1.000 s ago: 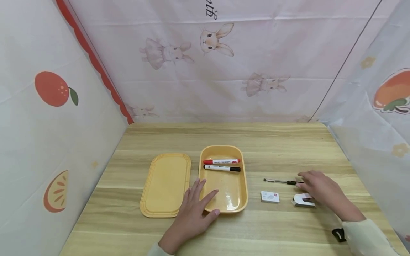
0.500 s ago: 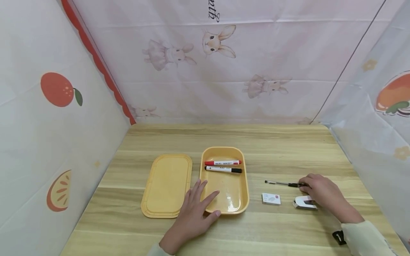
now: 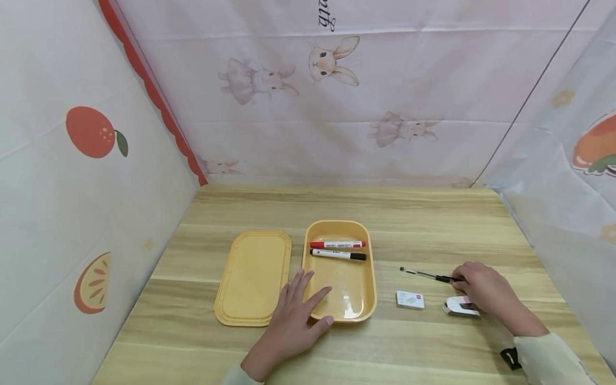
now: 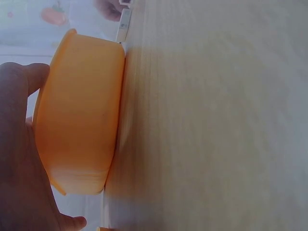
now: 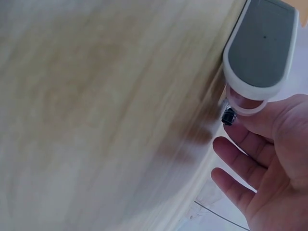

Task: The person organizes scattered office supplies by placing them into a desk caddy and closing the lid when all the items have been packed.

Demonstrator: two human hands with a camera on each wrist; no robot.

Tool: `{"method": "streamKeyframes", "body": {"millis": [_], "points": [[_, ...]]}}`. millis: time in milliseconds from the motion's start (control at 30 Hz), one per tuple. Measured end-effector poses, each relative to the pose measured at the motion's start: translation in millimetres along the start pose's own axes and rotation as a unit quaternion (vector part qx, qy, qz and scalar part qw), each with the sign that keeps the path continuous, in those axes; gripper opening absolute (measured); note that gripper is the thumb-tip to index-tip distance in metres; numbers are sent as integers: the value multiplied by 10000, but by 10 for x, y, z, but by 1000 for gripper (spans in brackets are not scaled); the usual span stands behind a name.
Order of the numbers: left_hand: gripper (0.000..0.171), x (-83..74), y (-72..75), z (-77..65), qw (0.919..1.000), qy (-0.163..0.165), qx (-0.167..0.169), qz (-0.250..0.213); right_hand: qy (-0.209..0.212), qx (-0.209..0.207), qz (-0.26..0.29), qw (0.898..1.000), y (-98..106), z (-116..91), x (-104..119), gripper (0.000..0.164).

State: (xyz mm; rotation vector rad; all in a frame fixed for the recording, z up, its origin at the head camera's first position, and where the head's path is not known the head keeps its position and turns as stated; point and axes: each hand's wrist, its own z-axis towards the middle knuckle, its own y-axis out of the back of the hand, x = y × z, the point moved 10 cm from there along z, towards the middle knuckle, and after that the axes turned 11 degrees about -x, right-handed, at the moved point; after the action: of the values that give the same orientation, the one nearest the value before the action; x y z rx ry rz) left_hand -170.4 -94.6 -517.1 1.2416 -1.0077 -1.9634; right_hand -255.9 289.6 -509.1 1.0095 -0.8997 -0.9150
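Note:
A yellow plastic box (image 3: 372, 289) holds a red marker (image 3: 338, 244) and a black-capped marker (image 3: 337, 254) lying across its far end. My left hand (image 3: 294, 321) rests with spread fingers over the box's near left rim; the left wrist view shows the thumb at that rim. On the right, my right hand (image 3: 488, 289) pinches the black grip end of a clear pen (image 3: 425, 275), whose tip points left toward the box. Just nearer than the pen is a white and grey stapler (image 3: 461, 306), which fills the upper right of the right wrist view. A small white box (image 3: 410, 300) lies left of the stapler.
The yellow lid (image 3: 255, 278) lies flat left of the box. Near the right sleeve is a small black object (image 3: 510, 358). Printed cloth walls stand at the back and both sides of the wooden table (image 3: 423, 214).
My right hand has lowered its fingers and closed thumb and fingertips on the pen's end; the pen's tilt has shifted slightly. The left hand stays at the box. The head view has shifted a little.

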Motion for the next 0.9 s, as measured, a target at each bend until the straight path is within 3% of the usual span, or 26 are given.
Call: {"method": "streamKeyframes", "body": {"millis": [333, 700, 900], "points": [[59, -7, 16, -2, 10000, -33, -59, -17, 135, -212, -70, 9997, 84, 9, 45, 9], [60, -22, 5, 3, 10000, -68, -5, -1, 320, -847, -68, 9959, 300, 66, 152, 16], [59, -31, 20, 3, 10000, -31, 5, -37, 498, -1255, 24, 9908, 434, 155, 332, 16]]}}
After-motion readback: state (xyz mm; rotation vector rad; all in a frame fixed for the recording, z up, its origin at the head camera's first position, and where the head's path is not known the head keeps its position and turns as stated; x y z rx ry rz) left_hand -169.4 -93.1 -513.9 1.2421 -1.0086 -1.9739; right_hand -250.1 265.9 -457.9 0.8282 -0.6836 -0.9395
